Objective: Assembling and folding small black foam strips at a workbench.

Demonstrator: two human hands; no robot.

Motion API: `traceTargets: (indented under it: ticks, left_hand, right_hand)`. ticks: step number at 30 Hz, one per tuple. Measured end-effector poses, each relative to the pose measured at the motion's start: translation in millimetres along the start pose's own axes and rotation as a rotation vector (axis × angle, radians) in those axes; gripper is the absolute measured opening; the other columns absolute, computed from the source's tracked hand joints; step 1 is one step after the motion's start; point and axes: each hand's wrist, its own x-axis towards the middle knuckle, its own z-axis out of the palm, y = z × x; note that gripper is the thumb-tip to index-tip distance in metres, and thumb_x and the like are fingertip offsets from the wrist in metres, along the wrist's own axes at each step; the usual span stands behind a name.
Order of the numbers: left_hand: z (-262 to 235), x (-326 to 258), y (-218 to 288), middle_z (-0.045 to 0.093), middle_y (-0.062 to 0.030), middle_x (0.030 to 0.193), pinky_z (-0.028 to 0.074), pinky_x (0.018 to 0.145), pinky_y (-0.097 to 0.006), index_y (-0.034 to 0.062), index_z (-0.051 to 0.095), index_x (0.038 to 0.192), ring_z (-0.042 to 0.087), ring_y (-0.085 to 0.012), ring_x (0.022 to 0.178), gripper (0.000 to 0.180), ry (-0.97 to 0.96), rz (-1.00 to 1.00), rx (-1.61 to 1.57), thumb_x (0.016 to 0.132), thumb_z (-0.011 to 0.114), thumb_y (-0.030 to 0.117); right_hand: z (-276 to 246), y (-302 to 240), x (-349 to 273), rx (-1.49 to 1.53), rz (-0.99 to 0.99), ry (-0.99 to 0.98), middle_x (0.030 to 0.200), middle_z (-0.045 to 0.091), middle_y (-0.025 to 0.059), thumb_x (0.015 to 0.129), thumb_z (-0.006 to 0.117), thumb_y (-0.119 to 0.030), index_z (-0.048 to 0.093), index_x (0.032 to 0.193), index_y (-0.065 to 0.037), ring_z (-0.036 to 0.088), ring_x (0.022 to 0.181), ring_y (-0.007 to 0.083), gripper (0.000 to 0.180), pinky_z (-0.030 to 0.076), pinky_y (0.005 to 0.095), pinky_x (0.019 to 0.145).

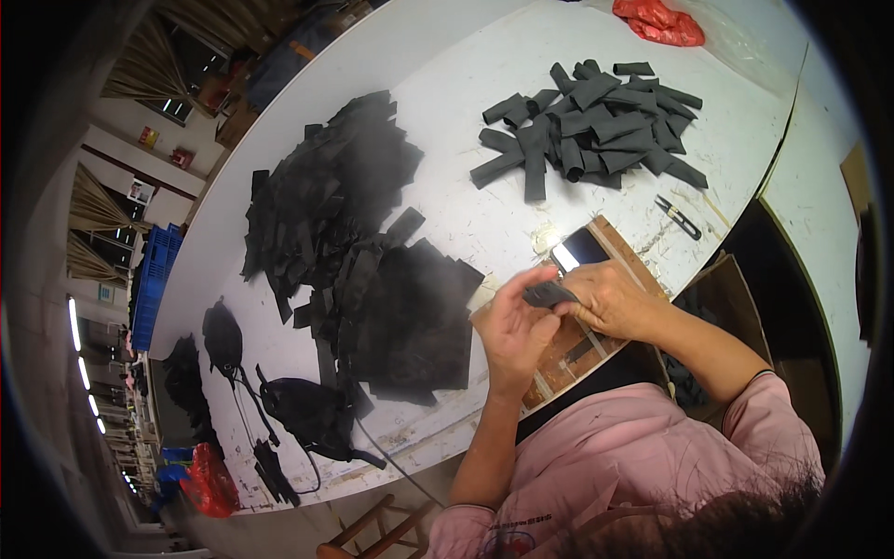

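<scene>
At the centre right of the frame a dark grey fabric strip (549, 295) is pinched between the left hand (515, 328) and the right hand (610, 298) over a wooden board (568, 349), apparently being folded, so a steady aligned grip seems required next.

White worktable (447, 84), seen from above. Left hand (515, 328) and right hand (610, 298): both closed on one small dark grey fabric strip (549, 294), held over a brown wooden board (568, 349) at the table's near edge. Phone (579, 250): dark screen, lying on the board just beyond the hands. Heap of flat black fabric pieces (358, 242): left of the hands. Pile of folded dark grey strips (596, 126): far side, well apart. Black thread snips (678, 216): near that pile. Red plastic bag (659, 22): far edge. Black strapped items (307, 410): near left end of table.
</scene>
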Motion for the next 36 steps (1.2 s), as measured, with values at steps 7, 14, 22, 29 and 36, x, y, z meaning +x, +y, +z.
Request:
traceTargets:
  ticks: [7,14,22,29,36]
  left_hand:
    - [9,19,12,0.060,-0.0089,0.090,0.046,0.070,-0.023,-0.0063,0.062,0.085,0.057,-0.0139,0.082,0.009,-0.241,-0.040,0.434,0.076,0.063,-0.005]
    - [11,11,7,0.060,-0.0085,0.091,0.047,0.076,-0.027,-0.0040,0.059,0.097,0.058,-0.0133,0.087,0.020,-0.139,0.114,0.596,0.078,0.063,-0.002]
    - [11,6,18,0.062,-0.0142,0.094,0.046,0.083,-0.032,-0.0045,0.057,0.102,0.058,-0.0186,0.087,0.016,-0.061,0.168,0.177,0.086,0.053,-0.001]
    - [-2,5,13,0.060,-0.0152,0.096,0.044,0.085,-0.035,-0.0037,0.057,0.093,0.056,-0.0222,0.091,0.019,0.130,0.124,-0.195,0.089,0.056,0.015]
    - [-5,12,25,0.062,-0.0131,0.090,0.044,0.080,-0.028,-0.0052,0.059,0.096,0.057,-0.0169,0.085,0.014,-0.032,0.184,0.251,0.086,0.058,0.005]
  right_hand:
    - [15,14,-11,0.193,-0.076,0.194,0.067,0.054,0.0151,0.086,0.055,-0.024,0.054,0.075,-0.001,0.056,0.067,0.0337,0.025,0.045,0.0394,0.058]
    - [33,27,-20,0.121,0.035,0.114,0.065,0.053,0.0145,0.087,0.054,-0.027,0.053,0.070,-0.001,0.054,0.063,0.0341,0.032,0.042,0.0417,0.057]
    - [-2,0,-4,0.077,0.061,0.019,0.073,0.056,0.0152,0.084,0.058,-0.025,0.058,0.089,-0.003,0.056,0.069,0.0339,0.023,0.044,0.0414,0.061]
    - [2,9,-2,-0.025,-0.032,0.002,0.066,0.055,0.0128,0.085,0.057,-0.031,0.059,0.090,-0.003,0.057,0.062,0.0323,0.029,0.044,0.0400,0.054]
    - [17,13,-7,0.019,-0.017,0.078,0.060,0.053,0.0110,0.085,0.057,-0.033,0.057,0.075,-0.004,0.056,0.059,0.0309,0.031,0.043,0.0397,0.053]
